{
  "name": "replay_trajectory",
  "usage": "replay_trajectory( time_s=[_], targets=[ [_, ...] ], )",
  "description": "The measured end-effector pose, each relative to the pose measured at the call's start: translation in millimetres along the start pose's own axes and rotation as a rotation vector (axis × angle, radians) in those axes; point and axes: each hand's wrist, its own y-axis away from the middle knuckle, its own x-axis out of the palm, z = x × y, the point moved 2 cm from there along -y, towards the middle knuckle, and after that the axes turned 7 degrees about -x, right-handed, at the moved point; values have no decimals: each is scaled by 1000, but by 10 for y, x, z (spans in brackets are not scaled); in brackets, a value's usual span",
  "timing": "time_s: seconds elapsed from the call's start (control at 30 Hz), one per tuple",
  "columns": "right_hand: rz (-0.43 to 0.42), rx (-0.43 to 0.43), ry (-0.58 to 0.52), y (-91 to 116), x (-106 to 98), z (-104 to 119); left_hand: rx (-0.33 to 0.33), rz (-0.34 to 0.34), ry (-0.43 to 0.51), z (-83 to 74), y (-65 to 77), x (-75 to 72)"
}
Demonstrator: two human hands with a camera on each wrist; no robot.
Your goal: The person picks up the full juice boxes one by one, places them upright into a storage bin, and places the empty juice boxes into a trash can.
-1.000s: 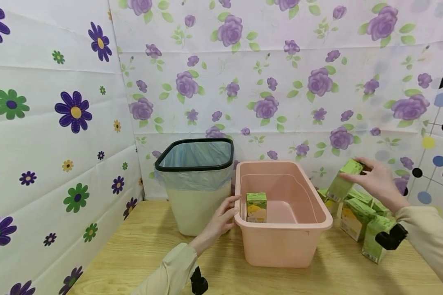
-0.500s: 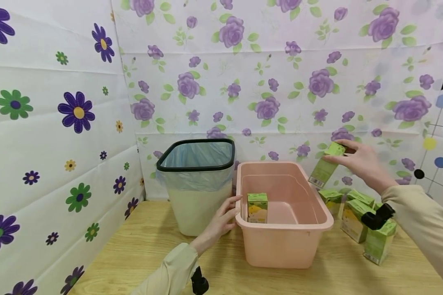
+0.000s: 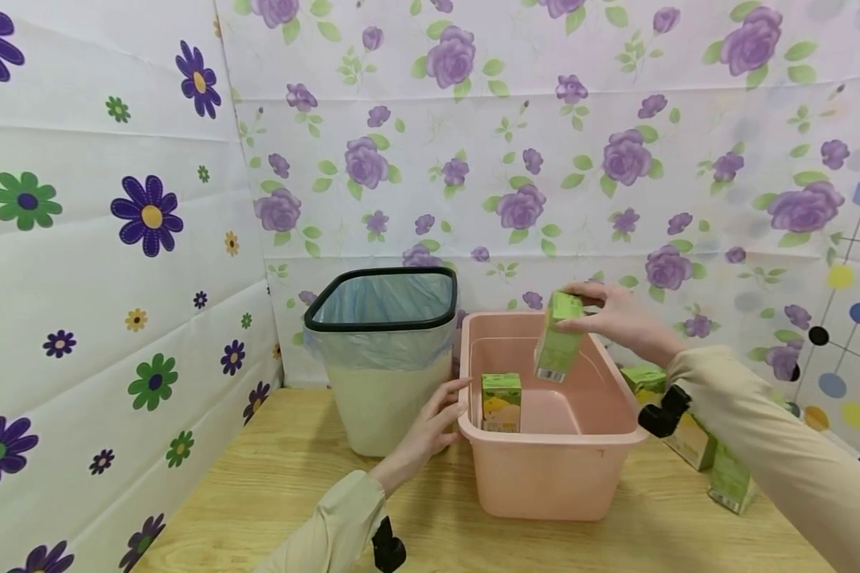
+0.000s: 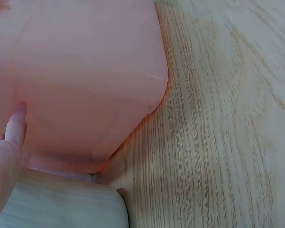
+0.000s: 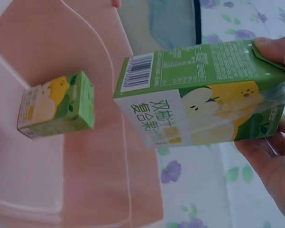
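My right hand (image 3: 619,320) pinches a green juice carton (image 3: 559,346) near its top, thumb on one side and fingers on the other. The carton tilts above the inside of the pink plastic tub (image 3: 545,477). In the right wrist view, the held carton (image 5: 204,95) shows a barcode and yellow fruit pictures, with clear wrap at one end. Another juice carton (image 3: 501,406) stands in the tub against its left side. My left hand (image 3: 424,426) rests with extended fingers at the tub's left rim; a finger (image 4: 16,123) touches the outer wall in the left wrist view.
A pale waste bin (image 3: 383,406) with a black rim and bluish liner stands close left of the tub. More juice cartons (image 3: 731,477) sit right of it, partly hidden by my right sleeve. Floral sheeting (image 3: 430,159) hangs behind the wooden table (image 3: 287,477).
My right hand has carried the carton left from the group on the right, up past the tub's right rim, to over the tub's inside. The left hand stays in place.
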Motion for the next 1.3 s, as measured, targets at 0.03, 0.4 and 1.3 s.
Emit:
replay_trajectory(
  time_s=[0.03,0.4,1.3],
  targets=[
    [26,-5,-13,-30,56,-1,-1,0,-1,0,1,-2],
    [168,-32,-46,-278,626,-40,-4,-8,-8,26,-24,-9],
    [365,-96,-27,-497,1035,-251,2,-4,-2,8,-12,-8]
  ],
)
